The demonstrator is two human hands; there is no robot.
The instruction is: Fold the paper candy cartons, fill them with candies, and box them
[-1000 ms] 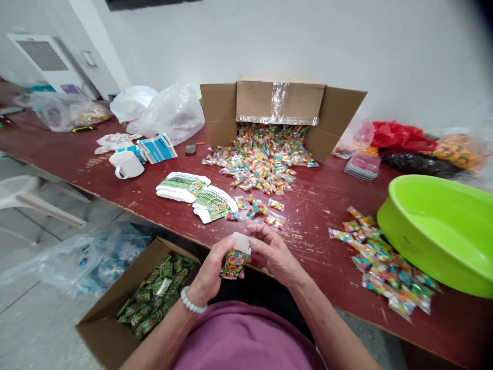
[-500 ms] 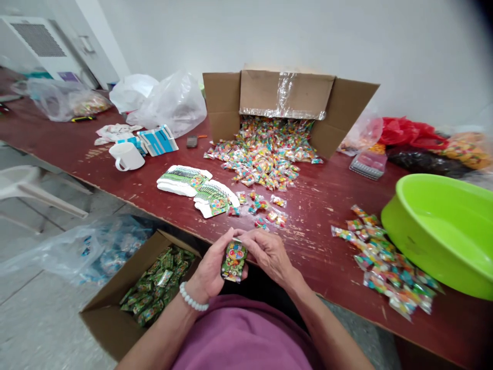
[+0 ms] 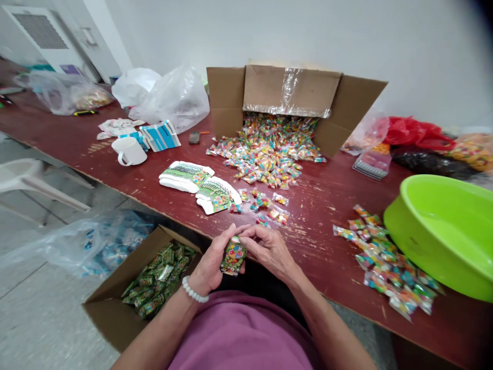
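Note:
My left hand point(image 3: 212, 263) wraps round a small green printed candy box point(image 3: 233, 256) just off the table's front edge, its printed face towards me. At the top end of that box, the fingers of my right hand point(image 3: 269, 250) pinch its white flap; the fingertips are partly hidden. Beyond my hands lie several loose wrapped candies point(image 3: 280, 215). To their left are fanned stacks of flat green cartons point(image 3: 217, 195). Farther back, many wrapped candies point(image 3: 265, 156) spill from a cardboard box point(image 3: 292, 92) lying on its side.
Below the table edge at left stands an open carton point(image 3: 103, 308) with filled green boxes point(image 3: 159, 277). A lime-green basin point(image 3: 427, 241) is at right, beside a candy pile point(image 3: 389, 262). A white mug point(image 3: 129, 152) and blue cartons point(image 3: 162, 136) sit at left.
My right fingers have shifted slightly at the top of the candy box, and a white flap now shows there. The view has moved a little. My left hand keeps its hold.

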